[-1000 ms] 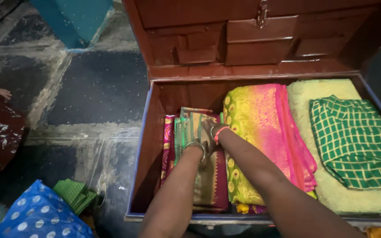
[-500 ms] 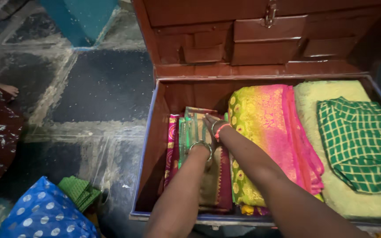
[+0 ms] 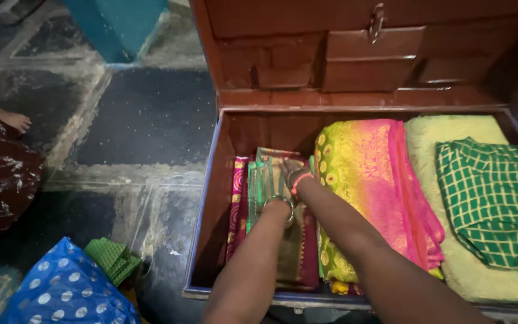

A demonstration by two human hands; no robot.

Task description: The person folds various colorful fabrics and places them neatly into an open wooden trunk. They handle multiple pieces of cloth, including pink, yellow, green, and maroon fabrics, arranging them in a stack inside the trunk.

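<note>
Both hands have shifted slightly toward the trunk's [image 3: 206, 198] back wall. The left hand [image 3: 269, 191] and right hand [image 3: 288, 172] stay close together, pressed into the upright folded saris [image 3: 259, 180] at the trunk's left end, beside the yellow-pink sari [image 3: 361, 174]; their grip is hidden.

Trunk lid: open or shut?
Open. The trunk lid stands raised behind the trunk, leaving folded fabrics exposed, with both hands reaching inside.

Open trunk [image 3: 206, 198] sits at 3 o'clock. Inside it: upright fabric stack [image 3: 259, 198] at 9, folded saree [image 3: 367, 186] center, checked cloth [image 3: 493, 198] on a blanket [image 3: 445, 129] at 3.
</note>
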